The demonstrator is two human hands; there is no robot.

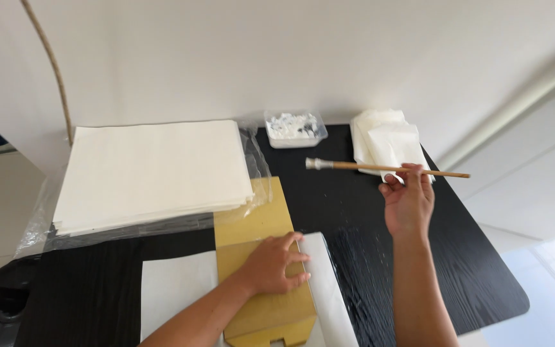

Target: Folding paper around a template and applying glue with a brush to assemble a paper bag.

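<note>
Now the right hand pinches a long wooden brush near mid-handle, lifted level above the black table, bristles pointing left, probably to keep them off the surface. Left hand, fingers spread flat, presses a tan board onto a white sheet, seemingly pinning both. Brush sits right and far of that board. Farther: small tray of white paste, folded tissues, stacked paper far left.
</note>
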